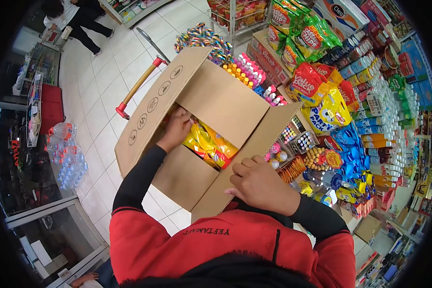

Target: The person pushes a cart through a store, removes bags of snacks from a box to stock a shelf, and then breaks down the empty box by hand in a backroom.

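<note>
An opened cardboard box (221,103) stands in front of me with its flaps folded outward. Yellow plastic packets (207,144) with red parts lie inside it. My left hand (178,127) reaches into the box, its fingers bent and closed at the upper left end of a yellow packet; part of the fingertips is hidden. With curled fingers, my right hand (261,185) grips the near right flap (254,151) of the box. Printed round symbols mark the left flap (151,105).
A trolley handle (139,86) with red ends rises behind the box. Stacked snack bags (317,36) and bottles (369,96) crowd the right side. Wrapped water bottles (68,158) stand on the tiled floor at left. Another person (74,21) is at the far upper left.
</note>
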`<state>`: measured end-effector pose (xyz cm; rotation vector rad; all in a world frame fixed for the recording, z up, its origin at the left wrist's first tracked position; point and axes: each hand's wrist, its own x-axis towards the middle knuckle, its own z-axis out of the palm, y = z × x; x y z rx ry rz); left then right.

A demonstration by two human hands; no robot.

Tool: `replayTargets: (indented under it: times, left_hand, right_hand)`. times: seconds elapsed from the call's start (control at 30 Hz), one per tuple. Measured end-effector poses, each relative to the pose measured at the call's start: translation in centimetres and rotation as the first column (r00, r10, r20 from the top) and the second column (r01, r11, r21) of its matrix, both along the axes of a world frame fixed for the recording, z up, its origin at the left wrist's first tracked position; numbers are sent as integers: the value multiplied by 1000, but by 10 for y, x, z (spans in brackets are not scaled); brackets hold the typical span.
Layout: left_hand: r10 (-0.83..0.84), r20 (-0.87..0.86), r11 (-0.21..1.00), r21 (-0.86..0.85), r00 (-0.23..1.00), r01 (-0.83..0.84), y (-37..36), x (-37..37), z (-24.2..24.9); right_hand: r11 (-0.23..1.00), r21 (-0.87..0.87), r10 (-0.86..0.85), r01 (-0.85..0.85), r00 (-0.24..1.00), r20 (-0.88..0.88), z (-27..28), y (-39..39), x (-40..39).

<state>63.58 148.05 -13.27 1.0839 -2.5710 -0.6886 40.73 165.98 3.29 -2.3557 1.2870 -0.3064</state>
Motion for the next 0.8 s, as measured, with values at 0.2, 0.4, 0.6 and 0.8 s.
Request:
replayTargets:
  times: [0.2,0.4,0.6,0.8]
  left_hand:
    - [798,-452,506,862,399,-35,14,-47,14]
    - [392,-790,863,494,471,110,-21,-135,115]
    - [-232,-514,897,-442,826,-23,-47,-188,100]
    - [-217,-188,746,-664,958,39,-55,-221,80]
  right_hand:
    - [988,-147,-32,48,994,107,-19,29,2]
    - [966,-259,23,16,989,147,-35,46,2]
    - [975,-222,37,-9,992,121,-38,79,-16]
    - [998,-34,50,-50,999,2,-53,114,-33]
